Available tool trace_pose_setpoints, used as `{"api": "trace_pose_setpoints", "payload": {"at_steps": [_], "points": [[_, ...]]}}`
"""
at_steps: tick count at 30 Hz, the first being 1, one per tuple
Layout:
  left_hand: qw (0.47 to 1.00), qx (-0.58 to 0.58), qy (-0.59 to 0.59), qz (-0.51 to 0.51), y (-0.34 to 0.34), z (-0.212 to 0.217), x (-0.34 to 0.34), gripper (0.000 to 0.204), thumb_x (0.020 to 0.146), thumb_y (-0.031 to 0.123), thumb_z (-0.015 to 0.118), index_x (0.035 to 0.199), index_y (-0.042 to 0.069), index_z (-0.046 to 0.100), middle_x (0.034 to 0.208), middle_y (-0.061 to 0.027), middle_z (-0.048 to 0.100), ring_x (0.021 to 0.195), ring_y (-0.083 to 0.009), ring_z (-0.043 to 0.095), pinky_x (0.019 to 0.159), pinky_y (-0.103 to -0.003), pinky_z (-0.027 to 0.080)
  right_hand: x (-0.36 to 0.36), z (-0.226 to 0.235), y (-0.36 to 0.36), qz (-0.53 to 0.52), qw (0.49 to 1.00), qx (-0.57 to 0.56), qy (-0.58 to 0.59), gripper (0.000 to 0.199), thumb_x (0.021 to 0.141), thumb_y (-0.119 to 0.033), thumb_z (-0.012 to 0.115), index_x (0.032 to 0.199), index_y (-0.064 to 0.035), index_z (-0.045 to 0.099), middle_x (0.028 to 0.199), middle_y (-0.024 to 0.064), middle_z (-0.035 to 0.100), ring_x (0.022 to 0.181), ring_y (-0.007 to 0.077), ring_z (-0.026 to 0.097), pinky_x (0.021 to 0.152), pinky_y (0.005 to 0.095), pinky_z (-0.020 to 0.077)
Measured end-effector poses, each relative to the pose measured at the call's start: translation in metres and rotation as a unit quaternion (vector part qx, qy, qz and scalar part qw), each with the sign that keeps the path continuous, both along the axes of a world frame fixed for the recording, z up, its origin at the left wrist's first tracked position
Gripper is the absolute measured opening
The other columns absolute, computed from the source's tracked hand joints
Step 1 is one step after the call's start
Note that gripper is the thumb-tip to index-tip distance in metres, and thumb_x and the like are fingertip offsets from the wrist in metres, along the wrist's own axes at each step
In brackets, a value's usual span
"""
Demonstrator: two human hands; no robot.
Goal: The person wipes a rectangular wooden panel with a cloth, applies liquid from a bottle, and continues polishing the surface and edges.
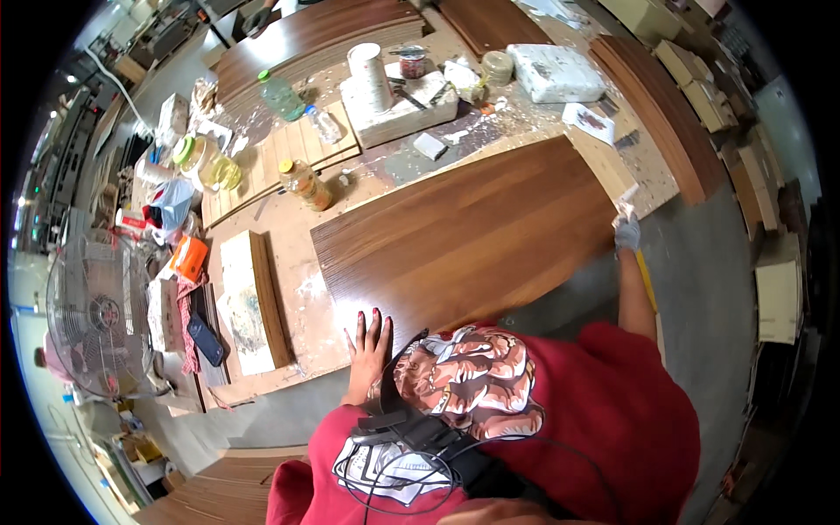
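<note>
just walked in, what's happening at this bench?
A person in a red shirt leans over a cluttered workbench with a large dark wood panel lying flat on it. The left hand rests flat, fingers spread, on the panel's near corner. The right hand, in a light glove, is at the panel's far right end. Bottles, jars and a paper roll stand behind.

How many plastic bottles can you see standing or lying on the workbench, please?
3: a green-capped bottle at the far side, a small clear bottle lying beside it, and an amber bottle nearer the dark wood panel. Clutter at left may hide more.
</note>
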State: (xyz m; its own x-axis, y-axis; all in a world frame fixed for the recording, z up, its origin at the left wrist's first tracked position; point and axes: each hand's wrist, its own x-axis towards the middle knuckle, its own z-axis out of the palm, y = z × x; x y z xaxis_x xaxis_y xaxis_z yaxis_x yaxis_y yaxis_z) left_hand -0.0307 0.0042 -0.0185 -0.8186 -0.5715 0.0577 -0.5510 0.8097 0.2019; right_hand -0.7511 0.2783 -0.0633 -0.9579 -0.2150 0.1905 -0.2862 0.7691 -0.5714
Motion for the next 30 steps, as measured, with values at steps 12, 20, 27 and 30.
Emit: {"api": "trace_pose_setpoints", "payload": {"at_steps": [12,20,27,30], "points": [[0.999,-0.030,-0.020,-0.019,0.000,0.009,-0.022,0.066,0.098,0.025,0.054,0.162,0.027,0.037,0.171,-0.0111,0.025,0.160,-0.0372,0.018,0.121,-0.073,0.018,-0.072,0.106,-0.026,0.033,0.888,-0.277,-0.365,0.034,0.096,-0.043,0.063,0.077,-0.0141,0.060,0.074,0.0070,0.063,0.054,0.0247,0.056,0.048,0.0416,0.0441],[0.983,0.179,0.027,0.001,-0.018,0.016,-0.012,0.082,0.084,0.021,0.075,0.159,0.021,0.044,0.170,-0.0122,0.029,0.160,-0.0399,0.017,0.120,-0.075,0.018,0.281,0.181,-0.361,0.461,0.488,-0.357,-0.649,0.021,0.102,-0.036,0.062,0.099,-0.0163,0.058,0.081,-0.0050,0.050,0.064,0.0081,0.045,0.049,0.0220,0.0361],[0.937,0.141,0.268,0.176,-0.053,0.076,-0.037,0.092,0.094,0.015,0.072,0.166,0.001,0.015,0.165,-0.0292,0.031,0.152,-0.0451,0.033,0.126,-0.045,0.024,0.480,0.082,-0.345,0.663,0.706,0.108,0.227,0.048,0.095,-0.031,0.060,0.138,-0.0116,0.059,0.132,0.0120,0.064,0.127,0.0304,0.058,0.108,0.0616,0.0375],[0.952,0.163,0.234,0.111,-0.049,0.052,-0.045,0.068,0.103,0.013,0.059,0.162,-0.001,0.030,0.167,-0.0279,0.028,0.154,-0.0445,0.029,0.127,-0.046,0.023,0.482,0.099,-0.314,0.708,0.661,0.166,0.185,0.062,0.093,-0.036,0.061,0.150,-0.0129,0.053,0.150,0.0154,0.055,0.139,0.0331,0.050,0.118,0.0600,0.0295]]}}
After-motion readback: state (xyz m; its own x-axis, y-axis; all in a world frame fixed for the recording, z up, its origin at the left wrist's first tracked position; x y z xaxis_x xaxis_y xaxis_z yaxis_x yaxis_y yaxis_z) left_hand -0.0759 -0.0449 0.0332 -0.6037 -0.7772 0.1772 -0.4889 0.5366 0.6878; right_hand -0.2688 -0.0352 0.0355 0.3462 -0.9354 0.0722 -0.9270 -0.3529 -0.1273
